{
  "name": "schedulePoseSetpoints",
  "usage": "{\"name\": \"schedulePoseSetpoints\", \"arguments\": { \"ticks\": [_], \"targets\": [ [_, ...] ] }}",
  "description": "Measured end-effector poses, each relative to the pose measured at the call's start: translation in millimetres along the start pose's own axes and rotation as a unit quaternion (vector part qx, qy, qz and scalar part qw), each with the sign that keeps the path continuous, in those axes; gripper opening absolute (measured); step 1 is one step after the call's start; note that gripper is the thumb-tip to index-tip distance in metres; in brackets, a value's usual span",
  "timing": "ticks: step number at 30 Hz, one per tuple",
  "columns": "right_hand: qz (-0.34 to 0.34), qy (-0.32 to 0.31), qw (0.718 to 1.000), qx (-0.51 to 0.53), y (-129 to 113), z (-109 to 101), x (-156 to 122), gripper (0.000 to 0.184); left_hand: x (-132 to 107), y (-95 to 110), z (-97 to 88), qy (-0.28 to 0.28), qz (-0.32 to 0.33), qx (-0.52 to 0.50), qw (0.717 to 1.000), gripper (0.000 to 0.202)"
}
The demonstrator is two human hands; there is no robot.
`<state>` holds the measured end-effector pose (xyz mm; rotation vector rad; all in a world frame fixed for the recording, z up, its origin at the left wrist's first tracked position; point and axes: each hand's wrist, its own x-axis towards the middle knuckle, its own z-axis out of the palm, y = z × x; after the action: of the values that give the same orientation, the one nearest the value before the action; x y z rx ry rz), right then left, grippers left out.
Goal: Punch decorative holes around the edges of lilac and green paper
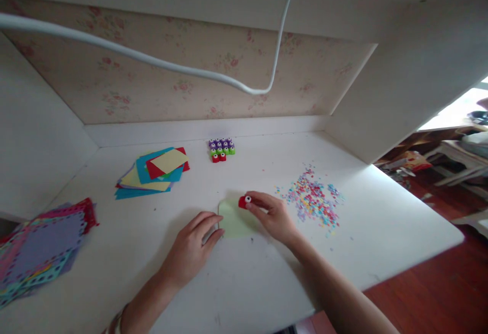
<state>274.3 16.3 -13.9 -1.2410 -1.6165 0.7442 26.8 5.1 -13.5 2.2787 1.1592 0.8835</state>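
Observation:
A pale green paper square [233, 219] lies on the white desk [267, 283] in front of me. My left hand [192, 245] rests on the desk with its fingertips pressing the paper's left edge, fingers held together and flat. My right hand [271, 214] is closed on a small red paper punch [244, 201] that sits on the paper's upper right corner.
A stack of coloured paper squares [154, 172] lies at the back left. Several small punches [221, 149] stand in a cluster at the back. Punched confetti [313, 200] is scattered on the right. Punched sheets [41, 245] lie at the far left. A white cable [152, 60] hangs overhead.

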Motion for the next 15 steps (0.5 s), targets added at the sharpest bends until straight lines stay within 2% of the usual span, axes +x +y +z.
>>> {"name": "schedulePoseSetpoints", "arguments": {
  "ticks": [3,5,9,11,13,15],
  "targets": [
    [0.067,0.113,0.990,-0.060,26.8,-24.1,17.3,0.038,-1.5,0.1,-4.4,-0.025,0.006,0.085,0.996,0.023],
    [0.096,0.154,0.973,-0.140,40.7,-42.8,29.4,0.037,-2.0,2.0,-5.5,-0.033,-0.009,0.124,0.992,0.032],
    [0.108,0.137,0.936,-0.305,51.8,-66.8,44.3,0.034,-2.6,5.9,-3.9,-0.040,-0.025,0.145,0.988,0.034],
    [0.071,0.142,0.924,-0.348,48.1,-65.8,43.8,0.038,-3.2,6.3,-2.6,-0.040,-0.020,0.140,0.989,0.031],
    [0.005,0.152,0.925,-0.349,37.8,-55.4,37.4,0.041,-3.5,5.8,-1.5,-0.042,-0.015,0.134,0.990,0.029],
    [-0.064,0.094,0.942,-0.316,21.7,-38.3,26.4,0.039,-3.5,5.4,-0.9,-0.048,-0.012,0.130,0.990,0.024]
  ]
}}
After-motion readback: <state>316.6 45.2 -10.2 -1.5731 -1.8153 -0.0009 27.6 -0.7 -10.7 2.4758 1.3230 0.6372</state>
